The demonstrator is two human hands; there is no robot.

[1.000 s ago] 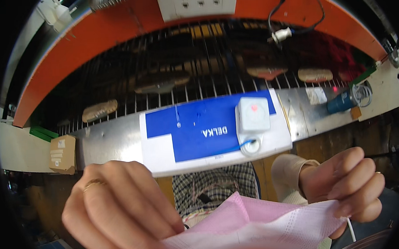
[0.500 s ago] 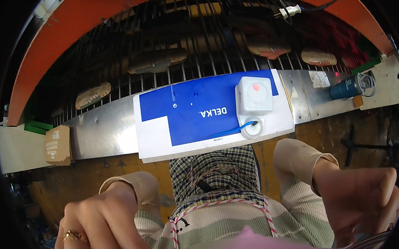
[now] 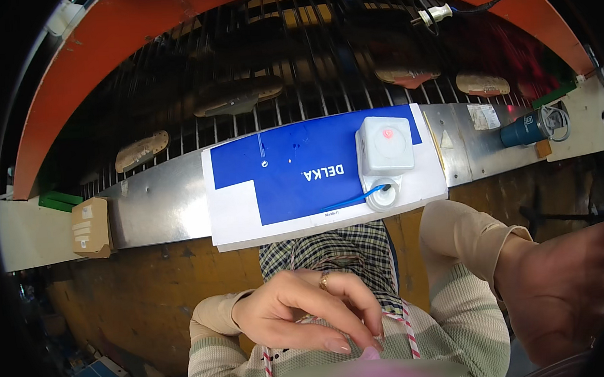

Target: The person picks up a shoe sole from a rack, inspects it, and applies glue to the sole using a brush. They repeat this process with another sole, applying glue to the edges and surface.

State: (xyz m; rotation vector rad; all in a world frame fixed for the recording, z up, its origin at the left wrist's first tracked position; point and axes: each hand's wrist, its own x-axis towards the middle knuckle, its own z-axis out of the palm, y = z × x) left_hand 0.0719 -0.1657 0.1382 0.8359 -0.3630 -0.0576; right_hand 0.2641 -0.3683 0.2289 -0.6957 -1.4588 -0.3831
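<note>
My left hand (image 3: 312,311) hovers in front of my striped sweater, its fingers loosely bent and apart with nothing visible in them. A blurred pink shape (image 3: 371,362) shows just below its fingertips; I cannot make out what it is. At the right edge, raised, is my right hand (image 3: 560,291), its fingers cut off and blurred. Beyond both hands, a blue and white cardboard box panel (image 3: 241,205) lies on the bench. On it stand a white square container (image 3: 386,145) and a small round white cup (image 3: 383,199) with a blue-handled brush (image 3: 350,201) resting in it.
A metal ledge (image 3: 160,209) runs along a dark rack of bars holding several sole-shaped pieces (image 3: 143,151). A small brown carton (image 3: 91,228) stands at left, a blue tumbler (image 3: 523,130) at right. A white plug (image 3: 436,14) hangs at the upper right.
My left hand has moved right and upward, from the lower left to in front of my chest. My right hand has shifted outward to the right, its fingers leaving the picture.
</note>
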